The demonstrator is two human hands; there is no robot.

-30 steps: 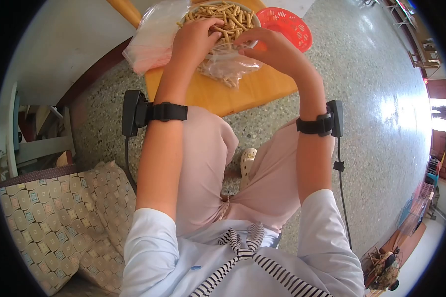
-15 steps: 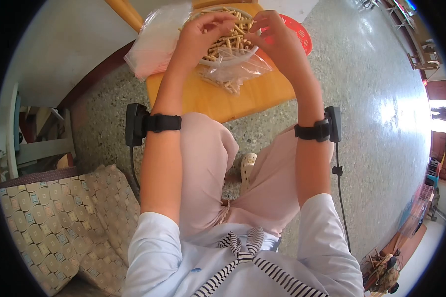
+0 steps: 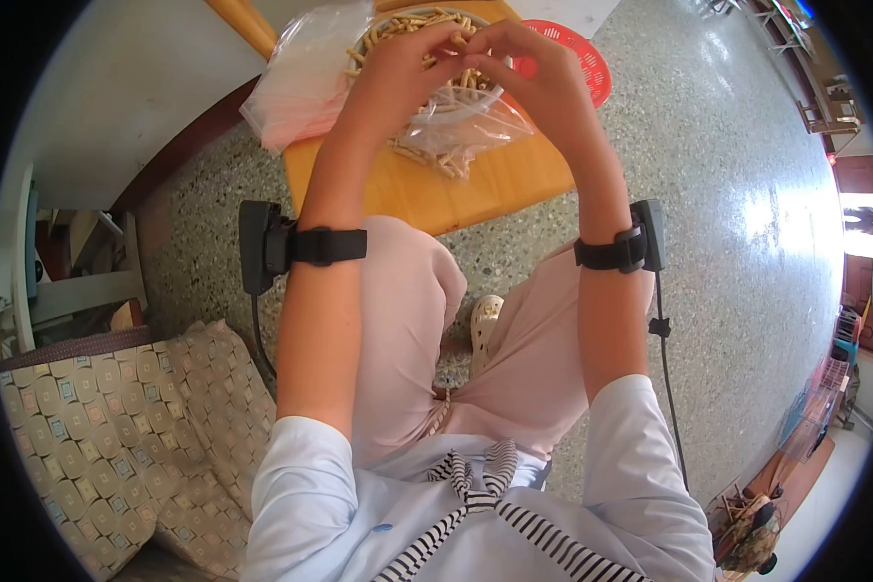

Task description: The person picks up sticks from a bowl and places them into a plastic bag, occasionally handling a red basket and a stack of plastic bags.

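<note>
Over a pale bowl (image 3: 449,113) heaped with short tan stick-like pieces (image 3: 419,21), my two hands meet at the fingertips. My left hand (image 3: 409,70) pinches a small tan piece (image 3: 459,41) between its fingers. From the other side my right hand (image 3: 531,60) touches the same piece with closed fingertips. A clear plastic bag (image 3: 475,126) with similar pieces in it lies against the near side of the bowl. To the left is a stack of clear bags (image 3: 306,82). Part of the bowl is hidden behind my hands.
All this rests on a wooden stool (image 3: 436,206). A red perforated basket (image 3: 587,63) is at the bowl's right. Below are my knees and a light shoe (image 3: 485,325). Patterned fabric (image 3: 97,427) lies at the lower left, and speckled floor (image 3: 708,194) extends to the right.
My hands were apart above the bowl with fingers spread; they have come together, fingertips meeting at a small tan piece. My left hand has moved right.
</note>
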